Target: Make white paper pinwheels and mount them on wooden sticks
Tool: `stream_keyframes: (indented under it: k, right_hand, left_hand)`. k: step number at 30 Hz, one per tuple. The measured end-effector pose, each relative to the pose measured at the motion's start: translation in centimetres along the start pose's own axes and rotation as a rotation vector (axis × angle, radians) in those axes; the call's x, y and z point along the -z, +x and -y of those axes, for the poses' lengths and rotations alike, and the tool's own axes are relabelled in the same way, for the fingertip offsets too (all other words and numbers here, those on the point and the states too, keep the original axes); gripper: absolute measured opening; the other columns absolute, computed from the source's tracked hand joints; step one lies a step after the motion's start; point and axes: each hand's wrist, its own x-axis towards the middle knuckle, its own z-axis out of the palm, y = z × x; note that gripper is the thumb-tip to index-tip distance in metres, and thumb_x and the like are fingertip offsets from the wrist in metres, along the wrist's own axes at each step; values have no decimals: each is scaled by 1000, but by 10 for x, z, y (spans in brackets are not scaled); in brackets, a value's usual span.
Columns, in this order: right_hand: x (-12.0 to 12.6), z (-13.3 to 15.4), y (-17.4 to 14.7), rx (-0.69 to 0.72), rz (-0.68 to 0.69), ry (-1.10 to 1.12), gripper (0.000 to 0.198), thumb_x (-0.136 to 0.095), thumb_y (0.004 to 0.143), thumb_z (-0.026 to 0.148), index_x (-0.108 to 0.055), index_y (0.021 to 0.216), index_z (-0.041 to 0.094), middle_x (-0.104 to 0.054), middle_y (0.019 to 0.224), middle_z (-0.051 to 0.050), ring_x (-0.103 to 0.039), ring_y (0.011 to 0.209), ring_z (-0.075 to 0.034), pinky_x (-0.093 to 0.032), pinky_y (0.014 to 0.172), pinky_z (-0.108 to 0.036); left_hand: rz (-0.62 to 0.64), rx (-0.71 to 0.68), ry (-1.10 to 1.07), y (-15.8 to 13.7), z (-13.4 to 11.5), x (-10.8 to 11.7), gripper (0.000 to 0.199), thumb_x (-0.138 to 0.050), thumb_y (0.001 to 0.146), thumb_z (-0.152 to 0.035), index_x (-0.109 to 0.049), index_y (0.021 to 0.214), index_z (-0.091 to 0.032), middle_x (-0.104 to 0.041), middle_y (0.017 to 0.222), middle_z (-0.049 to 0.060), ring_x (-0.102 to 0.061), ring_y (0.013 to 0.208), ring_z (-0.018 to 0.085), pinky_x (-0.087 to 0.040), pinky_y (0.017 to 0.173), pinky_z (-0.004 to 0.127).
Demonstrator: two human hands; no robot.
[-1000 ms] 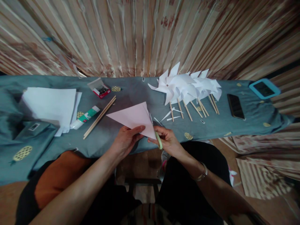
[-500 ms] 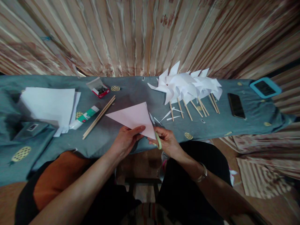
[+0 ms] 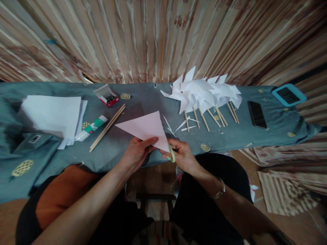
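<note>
A white sheet folded into a triangle (image 3: 144, 127) is pinched in my left hand (image 3: 136, 153), thumb on top near its lower edge. My right hand (image 3: 182, 153) is closed on scissors with pale green handles (image 3: 172, 154), at the triangle's right corner. The blades are mostly hidden by the paper and fingers. Thin paper strips (image 3: 169, 126) lie just right of the folded edge. Farther right, several white paper pinwheels (image 3: 196, 92) on wooden sticks (image 3: 204, 121) overlap in a row.
Left on the green cloth (image 3: 143, 98) are stacked paper (image 3: 53, 112), a green-and-white packet (image 3: 92, 128), loose wooden sticks (image 3: 107, 128) and a small red box of pins (image 3: 109, 98). Right are a phone (image 3: 257, 114) and a blue-framed device (image 3: 288, 95). A curtain (image 3: 143, 41) hangs behind.
A thin strip along the triangle's right edge has come away and now lies on the cloth beside it. Both hands stay almost in place, still holding paper and scissors.
</note>
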Motion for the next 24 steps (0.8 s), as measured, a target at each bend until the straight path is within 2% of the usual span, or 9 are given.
stream_keyframes:
  k: [3, 7, 10, 13, 16, 19, 22, 24]
  right_hand:
    - [15, 6, 3, 35, -67, -224, 34, -76, 70, 46, -71, 93, 21, -65, 63, 3, -54, 54, -11, -42, 53, -23]
    - [35, 23, 4, 122, -297, -788, 42, -78, 71, 38, -67, 107, 19, -68, 70, -1, -57, 59, -15, -41, 59, -26]
    - [38, 32, 4, 153, -300, -981, 40, -74, 75, 38, -66, 108, 17, -69, 74, -3, -58, 59, -15, -40, 60, -27]
    - [34, 32, 5, 155, -216, -850, 39, -70, 77, 48, -67, 102, 17, -66, 66, 0, -53, 54, -12, -37, 56, -25]
    - [27, 30, 6, 83, -62, -488, 47, -70, 74, 58, -66, 99, 18, -62, 61, 3, -49, 52, -10, -34, 51, -23]
    - [21, 30, 8, 14, 48, -240, 51, -70, 71, 62, -65, 99, 18, -65, 69, 1, -50, 54, -10, -35, 51, -22]
    - [21, 31, 10, 16, 74, -240, 49, -65, 75, 62, -65, 97, 18, -68, 75, -2, -54, 57, -10, -39, 54, -23]
    - [23, 31, 12, 33, 6, -412, 48, -63, 79, 59, -65, 102, 17, -68, 72, -2, -57, 58, -13, -40, 54, -24]
  left_hand:
    - [-25, -37, 20, 2, -3, 2, 24, -82, 57, -5, -70, 77, -11, -75, 81, 5, -68, 70, 15, -58, 65, 23]
    - [-62, -97, 68, 6, -5, 5, 28, -84, 52, -11, -71, 77, -11, -74, 81, 5, -68, 71, 16, -58, 66, 25]
    - [-87, -136, 102, 9, -5, 7, 32, -85, 48, -15, -71, 76, -11, -74, 79, 5, -68, 71, 17, -58, 66, 27]
    - [-88, -143, 112, 8, -5, 8, 30, -85, 47, -15, -71, 74, -12, -75, 78, 5, -68, 70, 18, -58, 65, 27]
    - [-54, -125, 74, 4, -6, 10, 28, -84, 50, -11, -72, 75, -12, -76, 82, 5, -69, 72, 17, -59, 66, 26]
    - [-17, -112, 31, 0, -9, 10, 24, -81, 55, -7, -73, 77, -12, -76, 86, 6, -70, 75, 17, -60, 68, 24]
    - [-6, -114, 12, -2, -11, 11, 24, -81, 55, -5, -73, 77, -12, -76, 86, 5, -69, 75, 16, -60, 67, 23]
    - [-17, -127, 16, 0, -11, 11, 25, -82, 54, -6, -73, 77, -11, -76, 84, 5, -69, 74, 16, -60, 67, 24]
